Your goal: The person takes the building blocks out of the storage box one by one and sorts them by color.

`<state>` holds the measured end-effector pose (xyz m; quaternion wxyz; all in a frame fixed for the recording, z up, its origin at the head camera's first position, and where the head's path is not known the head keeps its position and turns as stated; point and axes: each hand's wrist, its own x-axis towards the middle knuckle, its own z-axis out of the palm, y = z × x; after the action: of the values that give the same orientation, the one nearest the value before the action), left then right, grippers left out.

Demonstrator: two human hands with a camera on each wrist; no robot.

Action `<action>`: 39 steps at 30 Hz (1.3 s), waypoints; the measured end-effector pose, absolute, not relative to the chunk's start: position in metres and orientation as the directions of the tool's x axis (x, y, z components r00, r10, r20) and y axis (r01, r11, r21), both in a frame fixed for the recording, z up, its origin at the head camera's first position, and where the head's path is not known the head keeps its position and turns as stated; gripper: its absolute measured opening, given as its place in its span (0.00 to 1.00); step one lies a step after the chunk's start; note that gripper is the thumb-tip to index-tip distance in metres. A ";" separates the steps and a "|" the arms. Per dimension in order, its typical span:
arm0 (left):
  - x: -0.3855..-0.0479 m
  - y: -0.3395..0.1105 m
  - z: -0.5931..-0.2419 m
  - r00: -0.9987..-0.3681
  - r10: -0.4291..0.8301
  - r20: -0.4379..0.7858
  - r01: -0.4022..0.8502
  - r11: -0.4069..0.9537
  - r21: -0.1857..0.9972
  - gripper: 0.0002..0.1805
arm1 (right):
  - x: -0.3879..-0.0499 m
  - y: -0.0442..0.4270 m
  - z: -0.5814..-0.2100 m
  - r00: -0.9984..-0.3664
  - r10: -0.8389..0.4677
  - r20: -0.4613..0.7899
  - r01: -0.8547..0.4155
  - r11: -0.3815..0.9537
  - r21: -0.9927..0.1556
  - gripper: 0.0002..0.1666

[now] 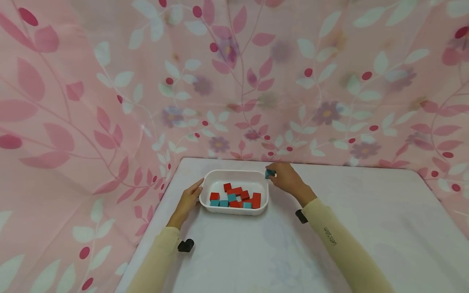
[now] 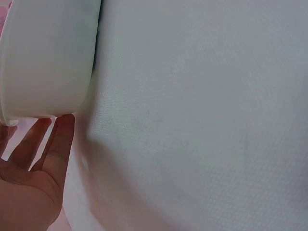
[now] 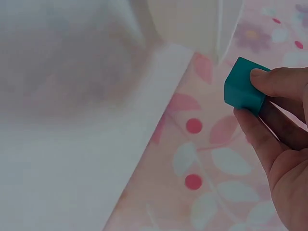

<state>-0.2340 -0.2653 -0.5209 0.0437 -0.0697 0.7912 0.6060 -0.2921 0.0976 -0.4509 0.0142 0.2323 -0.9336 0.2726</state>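
Note:
A white tray [image 1: 234, 211] with rounded corners stands on the table and holds several red blocks [image 1: 257, 200] and blue-teal blocks [image 1: 224, 203], mostly along its near side. My left hand [image 1: 187, 202] is at the tray's left end; in the left wrist view its extended fingertips touch the outer wall [image 2: 48, 67]. Above the tray's far right corner, my right hand [image 1: 289, 179] pinches a teal block [image 3: 240, 86] between thumb and fingers. That block is raised off the table, apart from the others.
A white cloth covers the table [image 1: 366, 228]. Behind and to the left hangs a pink floral curtain [image 1: 278, 81], close to the table's far edge. Black wrist cameras [image 1: 185, 245] jut from both forearms.

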 end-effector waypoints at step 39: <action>-0.233 -0.265 -0.521 -0.989 -0.045 -0.141 -0.148 0.272 0.951 0.24 | -0.284 0.156 -0.513 -0.944 -0.329 -0.017 -0.268 0.797 -0.541 0.22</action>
<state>-0.2334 -0.2645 -0.5210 0.0430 -0.0605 0.7963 0.6003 -0.2835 0.1559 -0.5135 -0.0549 0.1577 -0.9464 0.2766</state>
